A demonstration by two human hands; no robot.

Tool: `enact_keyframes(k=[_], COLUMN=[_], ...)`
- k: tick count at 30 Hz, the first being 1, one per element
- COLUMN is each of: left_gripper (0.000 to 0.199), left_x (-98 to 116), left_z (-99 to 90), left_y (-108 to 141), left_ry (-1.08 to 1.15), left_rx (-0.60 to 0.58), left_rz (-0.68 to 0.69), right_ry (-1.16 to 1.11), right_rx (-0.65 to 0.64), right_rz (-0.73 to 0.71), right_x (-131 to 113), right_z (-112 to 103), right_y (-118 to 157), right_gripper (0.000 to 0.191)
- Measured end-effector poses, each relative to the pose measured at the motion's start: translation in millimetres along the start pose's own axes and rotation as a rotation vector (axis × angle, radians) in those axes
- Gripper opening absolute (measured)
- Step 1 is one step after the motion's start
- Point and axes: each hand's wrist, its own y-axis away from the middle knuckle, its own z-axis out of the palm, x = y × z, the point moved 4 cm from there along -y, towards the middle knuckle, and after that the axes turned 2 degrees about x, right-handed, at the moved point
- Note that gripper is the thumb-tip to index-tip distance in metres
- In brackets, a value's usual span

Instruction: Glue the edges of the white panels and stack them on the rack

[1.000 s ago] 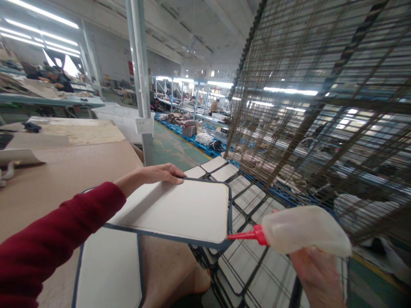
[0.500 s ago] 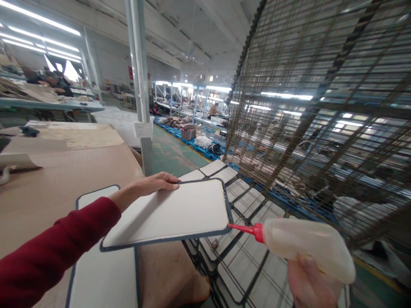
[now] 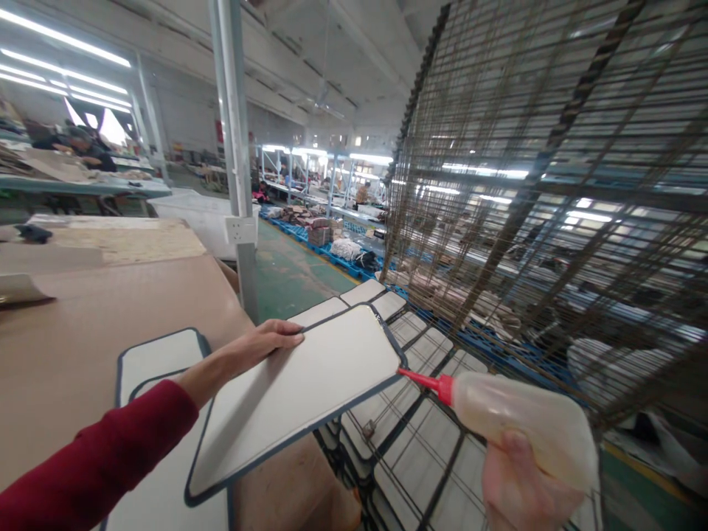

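My left hand (image 3: 275, 339) grips the upper edge of a white rectangular panel (image 3: 310, 387) with a dark blue border and rounded corners, thumb on its face. The panel is tilted in the air. In my right hand (image 3: 520, 479) is a translucent squeeze bottle (image 3: 525, 420), lying nearly level, with a pale yellowish liquid inside. Its red nozzle (image 3: 423, 380) points left, the tip at the panel's right corner. Wet, shiny spots show along the panel's right border. Below my left arm, similar bordered panels (image 3: 160, 358) lie on the tan table.
A wire rack (image 3: 442, 442) holding rows of similar white panels stands below and to the right. One large mesh frame (image 3: 498, 169) rises steeply above it. A metal post (image 3: 235, 147) stands beyond the table (image 3: 138, 295). People work at far tables.
The held panel has turned, its right end rising and its lower left corner dropping. The bottle has moved slightly left and up, its tip staying at the panel's corner.
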Motion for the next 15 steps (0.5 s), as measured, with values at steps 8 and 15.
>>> enact_keyframes(k=[8, 15], left_gripper=[0.042, 0.036], left_x=[-15, -27], left_z=[6.0, 5.7], left_y=[5, 4], left_ry=[0.086, 0.110], left_rx=[0.085, 0.094], left_rz=[-0.013, -0.007], right_ry=[-0.030, 0.105], right_rx=[0.001, -0.060], right_rz=[0.061, 0.038], right_x=[5, 22], right_z=[9, 1], right_y=[5, 10], right_gripper=[0.046, 0.044])
